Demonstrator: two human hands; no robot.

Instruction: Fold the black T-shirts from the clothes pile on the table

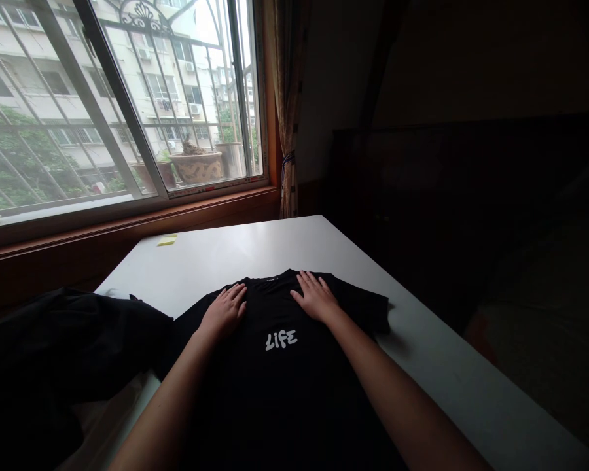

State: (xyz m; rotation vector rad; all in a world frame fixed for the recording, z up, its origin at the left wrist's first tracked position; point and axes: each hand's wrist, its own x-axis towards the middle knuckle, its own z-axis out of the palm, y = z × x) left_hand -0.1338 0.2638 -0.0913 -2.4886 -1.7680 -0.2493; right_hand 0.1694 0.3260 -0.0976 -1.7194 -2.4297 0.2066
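Note:
A black T-shirt [285,386] with white lettering on its chest lies spread out on the white table [255,245], its collar toward the far side. My left hand [226,309] rests flat on the shirt near the left shoulder, fingers stretched out. On the other side of the collar, my right hand [315,296] lies flat near the right shoulder, its fingers slightly spread. The right sleeve reaches out toward the table's right edge. Part of the left sleeve is hidden by my left arm and the dark cloth beside it.
A heap of dark cloth [73,347] lies at the left, over the table's edge. A yellow sticky note [167,240] sits at the far left corner. Beyond the table are a window [196,98] and a tied curtain [288,131]. The right side is very dark.

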